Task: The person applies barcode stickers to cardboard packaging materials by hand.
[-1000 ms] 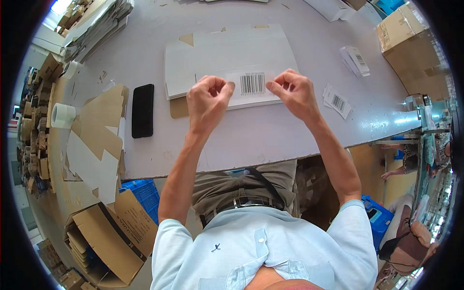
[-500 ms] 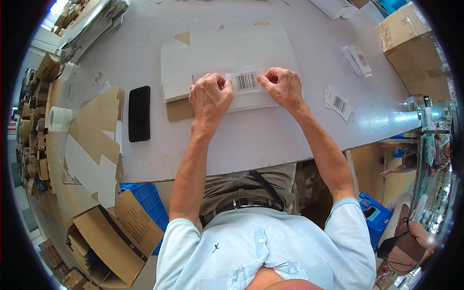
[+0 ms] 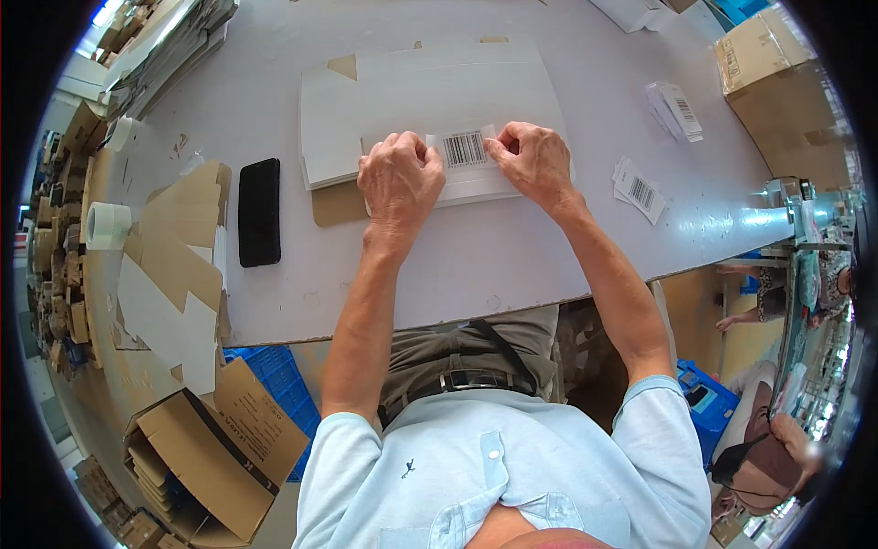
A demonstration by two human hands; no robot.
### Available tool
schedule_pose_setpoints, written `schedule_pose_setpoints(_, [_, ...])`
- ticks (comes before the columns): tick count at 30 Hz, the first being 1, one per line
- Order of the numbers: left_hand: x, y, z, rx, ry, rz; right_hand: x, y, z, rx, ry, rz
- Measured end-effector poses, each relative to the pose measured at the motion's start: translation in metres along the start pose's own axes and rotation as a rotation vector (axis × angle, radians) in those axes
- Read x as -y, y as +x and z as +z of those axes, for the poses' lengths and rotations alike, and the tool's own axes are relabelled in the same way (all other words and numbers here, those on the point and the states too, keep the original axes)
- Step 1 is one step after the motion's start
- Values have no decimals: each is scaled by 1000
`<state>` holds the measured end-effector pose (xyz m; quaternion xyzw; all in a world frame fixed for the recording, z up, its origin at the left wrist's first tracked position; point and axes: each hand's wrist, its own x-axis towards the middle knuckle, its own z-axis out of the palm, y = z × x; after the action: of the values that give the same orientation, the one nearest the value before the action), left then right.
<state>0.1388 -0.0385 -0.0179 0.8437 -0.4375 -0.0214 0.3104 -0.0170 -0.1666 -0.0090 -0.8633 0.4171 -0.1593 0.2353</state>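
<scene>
Head view: The barcode label [image 3: 465,148] is located over the near half of the white cardboard stack [image 3: 421,96], on the bench [image 3: 320,297]. Whether the label's full underside touches the top sheet cannot be determined.

The left hand [image 3: 402,178] is closed, thumb and fingers pinching the label at its left edge. The right hand [image 3: 532,163] is likewise closed, thumb and index finger pinching the right edge. The printed bars face up between the two hands.

A brown cardboard flap [image 3: 340,206] protrudes from the near left corner of the stack. A black phone [image 3: 260,212] lies to the left, well apart from the left hand. Further left are cut cardboard pieces [image 3: 187,242] and a tape roll [image 3: 109,226].

To the right of the right hand lie several loose labels [image 3: 639,190]; a thicker label pile [image 3: 674,112] sits farther away. A brown carton [image 3: 785,96] stands at the far right. At the near left, below bench level, an open carton [image 3: 215,448] is positioned beside a blue crate [image 3: 279,380].
</scene>
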Motion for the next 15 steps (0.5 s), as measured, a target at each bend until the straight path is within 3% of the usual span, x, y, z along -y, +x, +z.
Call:
schedule_pose_setpoints(4, [2, 1, 1, -27, 2, 39, 10, 2, -7, 30, -56, 20])
schedule_pose_setpoints(6, [1, 1, -2, -33, 9, 59, 16, 8, -18, 166, -208, 43])
schedule_pose_setpoints(10, [7, 2, -13, 23, 68, 14, -5, 8, -34, 170, -289, 73])
schedule_pose_setpoints(12, [12, -1, -15, 21, 67, 12, -19, 1, -29, 68, 4, -5])
schedule_pose_setpoints(13, [13, -4, -16, -26, 63, 174, -23, -2, -22, 66, 2, -8])
schedule_pose_setpoints(14, [14, -6, -16, -70, 61, 336, -27, -5, -13, -117, -3, -233])
schedule_pose_setpoints(15, [12, -5, -14, -68, 60, 336, -28, -9, -8, -298, -7, -453])
